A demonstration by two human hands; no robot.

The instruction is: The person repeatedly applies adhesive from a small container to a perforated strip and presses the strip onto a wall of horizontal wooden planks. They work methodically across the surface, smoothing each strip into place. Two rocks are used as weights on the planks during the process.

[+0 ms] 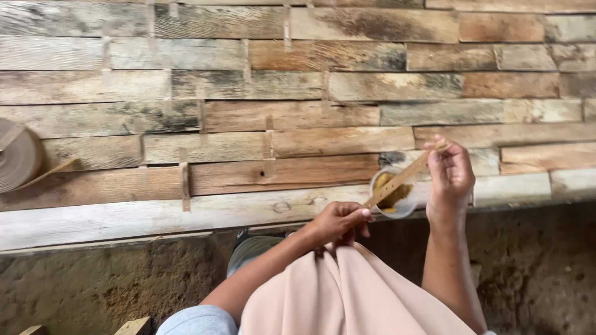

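Head view looks down over a panel of rough reclaimed planks [298, 93], greys and browns, laid in rows with short thin strips stuck across some of the joints. The person's left hand [338, 222] sits at the near edge of the panel, fingers pinched shut around the lower end of a thin wooden strip [403, 177]. The strip slants up to the right, and the right hand [451, 174] has its upper end, fingers curled closed about it with the tip poking out just above the knuckles. So both hands are closed on the same strip, one at each end, held just above the boards. Right under the middle of the strip, between the two hands, stands a small clear plastic cup [393, 193] with a yellow-brown paste inside; it rests on the pale lower plank [155, 217] at the panel's near edge. Can't tell whether the strip touches the cup rim or passes just over it. A roll of brownish veneer tape [17, 154] lies on the boards at far left, its loose end trailing right. A peach cloth [347, 291] covers the person's lap below the hands. Dirt floor [534, 260] below the panel.
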